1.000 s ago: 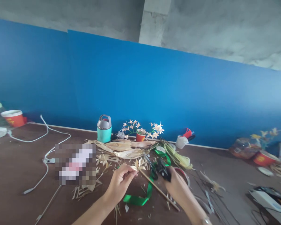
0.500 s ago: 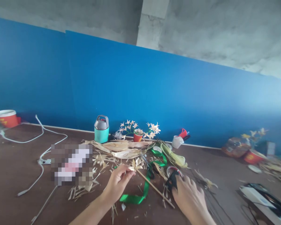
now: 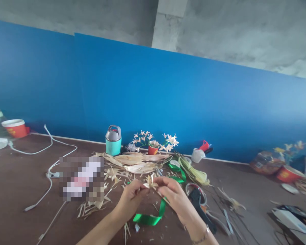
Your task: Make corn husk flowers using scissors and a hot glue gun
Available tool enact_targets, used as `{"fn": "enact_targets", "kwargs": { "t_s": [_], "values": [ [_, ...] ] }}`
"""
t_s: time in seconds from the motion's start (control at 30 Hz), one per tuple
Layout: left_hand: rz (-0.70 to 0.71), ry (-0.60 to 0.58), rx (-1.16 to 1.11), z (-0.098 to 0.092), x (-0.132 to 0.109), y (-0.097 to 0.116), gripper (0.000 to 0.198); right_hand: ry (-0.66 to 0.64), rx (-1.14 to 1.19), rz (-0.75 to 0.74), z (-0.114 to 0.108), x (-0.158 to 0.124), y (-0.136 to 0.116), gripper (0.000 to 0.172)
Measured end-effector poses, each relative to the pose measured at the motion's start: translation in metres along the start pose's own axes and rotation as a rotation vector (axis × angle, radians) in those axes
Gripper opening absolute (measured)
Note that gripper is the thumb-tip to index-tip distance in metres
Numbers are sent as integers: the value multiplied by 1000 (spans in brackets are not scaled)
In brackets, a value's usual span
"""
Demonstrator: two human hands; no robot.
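A small pale flower of dried husk (image 3: 150, 182) sits between my two hands, above the middle of the table. The fingertips of my left hand (image 3: 132, 198) pinch its left petal. From the other side, my right hand (image 3: 173, 196) has thumb and fingers closed at the flower's right edge. A thin stick (image 3: 165, 201) runs from below the flower and is partly hidden by my right hand. To the right of that hand lies a black glue gun (image 3: 197, 200) beside a roll of tape (image 3: 205, 194). Green ribbon (image 3: 150, 219) curls on the table beneath my hands.
Dried husks (image 3: 140, 160) and scraps spread across the table (image 3: 97, 228). Behind them stand a turquoise flask (image 3: 113, 144) and a red pot (image 3: 153, 149) of husk flowers. White cables (image 3: 49, 177) trail at left, pliers (image 3: 220, 223) lie at right, and a blue partition (image 3: 148, 92) stands behind.
My right hand has let go of the glue gun and moved left to the husk flower. My left hand keeps its pinch. The view has shifted slightly.
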State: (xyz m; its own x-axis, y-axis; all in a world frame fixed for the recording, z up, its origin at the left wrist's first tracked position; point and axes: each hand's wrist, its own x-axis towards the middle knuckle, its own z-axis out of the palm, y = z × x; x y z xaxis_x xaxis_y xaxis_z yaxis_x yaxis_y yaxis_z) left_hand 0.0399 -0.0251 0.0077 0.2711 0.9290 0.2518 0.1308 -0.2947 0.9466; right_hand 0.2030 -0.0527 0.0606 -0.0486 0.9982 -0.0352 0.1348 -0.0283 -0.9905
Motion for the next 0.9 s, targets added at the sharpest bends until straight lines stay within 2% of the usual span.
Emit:
{"fn": "enact_targets", "kwargs": {
  "t_s": [0.17,0.33,0.47,0.67,0.9],
  "values": [
    [58,-54,1,-1,0,4,22,-46,40,33,-8,5,-9,21],
    [46,-33,34,0,1,-4,19,14,-91,13,-5,11,4,12],
    [57,-37,86,-1,2,-8,17,27,-74,18,-2,11,8,12],
    [120,-79,134,-2,3,-12,20,-2,32,68,4,9,0,14],
    [86,-51,138,-2,3,-12,20,-16,83,77,3,8,3,18]
  ]
}}
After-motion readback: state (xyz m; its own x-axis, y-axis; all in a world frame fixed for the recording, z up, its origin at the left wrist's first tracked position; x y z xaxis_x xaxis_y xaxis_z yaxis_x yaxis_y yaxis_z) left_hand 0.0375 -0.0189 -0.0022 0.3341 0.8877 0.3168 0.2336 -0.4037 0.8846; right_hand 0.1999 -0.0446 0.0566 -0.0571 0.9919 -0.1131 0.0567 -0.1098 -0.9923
